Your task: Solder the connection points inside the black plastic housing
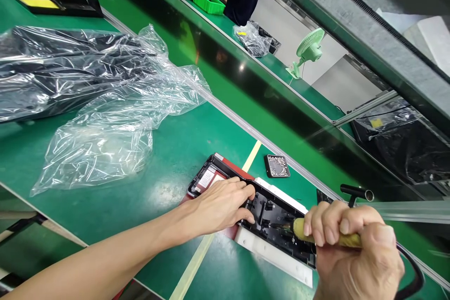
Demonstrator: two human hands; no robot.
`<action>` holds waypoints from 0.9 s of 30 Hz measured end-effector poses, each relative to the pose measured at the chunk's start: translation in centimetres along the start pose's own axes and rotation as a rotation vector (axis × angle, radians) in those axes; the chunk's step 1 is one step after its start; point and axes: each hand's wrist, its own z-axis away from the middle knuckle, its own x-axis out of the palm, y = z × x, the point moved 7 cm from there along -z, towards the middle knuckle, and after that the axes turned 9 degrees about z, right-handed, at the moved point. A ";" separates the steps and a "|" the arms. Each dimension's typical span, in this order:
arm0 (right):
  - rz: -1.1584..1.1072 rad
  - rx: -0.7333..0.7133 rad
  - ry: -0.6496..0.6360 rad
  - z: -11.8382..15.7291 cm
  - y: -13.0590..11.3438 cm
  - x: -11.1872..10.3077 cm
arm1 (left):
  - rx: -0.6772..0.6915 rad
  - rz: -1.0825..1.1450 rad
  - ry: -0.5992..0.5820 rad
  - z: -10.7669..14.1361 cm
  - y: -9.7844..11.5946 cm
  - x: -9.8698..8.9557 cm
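Black and long, the plastic shell (269,213) is set between two white blocks (274,257) on the green table (168,154). It is held near its middle by the left hand (227,199), with the fingers bent and the thumb at the near edge. A yellow tool (301,230) is gripped in the right hand (358,243), with the fingers wrapped around it, and its thin tip is pointed down into the shell. Little silver bits (277,167) are held in a small black dish (268,168) near the far block. To the left, a big clear bag (101,150) is laid.
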 end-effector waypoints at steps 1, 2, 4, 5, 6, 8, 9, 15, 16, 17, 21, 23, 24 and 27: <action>0.001 -0.011 0.029 0.1 -0.1 -0.4 | 0.000 -0.003 -0.002 0.0 0.0 0.0; -0.005 -0.037 0.046 0.2 -0.3 -0.9 | 0.000 -0.005 -0.002 0.0 0.0 0.0; -0.012 -0.114 0.075 0.6 -0.9 -2.0 | -0.001 -0.005 -0.001 0.0 0.1 -0.1; -0.009 -0.151 0.093 0.8 -1.2 -2.6 | -0.002 -0.004 -0.003 0.0 0.1 -0.1; 0.001 -0.176 0.115 1.1 -1.4 -3.1 | -0.003 -0.003 -0.007 0.0 0.1 -0.1; 0.027 -0.181 0.171 1.4 -1.5 -4.0 | -0.008 -0.004 -0.017 0.0 0.2 -0.1; 0.030 -0.170 0.183 1.4 -1.4 -4.1 | -0.009 -0.006 -0.020 0.0 0.2 -0.1; -0.025 -0.195 0.129 -0.2 -1.2 -1.7 | -0.018 -0.007 -0.022 -0.1 0.1 0.0; -0.028 -0.209 0.142 -0.5 -1.2 -1.4 | -0.019 -0.007 -0.022 -0.1 0.1 0.0; -0.028 -0.220 0.157 -0.8 -1.2 -1.1 | -0.018 -0.009 -0.022 0.0 0.1 0.1; -0.006 -0.235 0.204 -1.5 -0.8 -0.6 | -0.013 -0.024 -0.023 0.0 0.0 0.1; 0.004 -0.245 0.205 -1.5 -0.5 -0.5 | -0.012 -0.029 -0.028 0.1 0.1 0.0; 0.002 -0.250 0.202 -1.5 -0.4 -0.4 | -0.012 -0.031 -0.031 0.1 0.2 0.0; -0.008 -0.261 0.192 -1.5 -0.2 -0.4 | -0.019 -0.029 -0.044 0.1 0.4 -0.1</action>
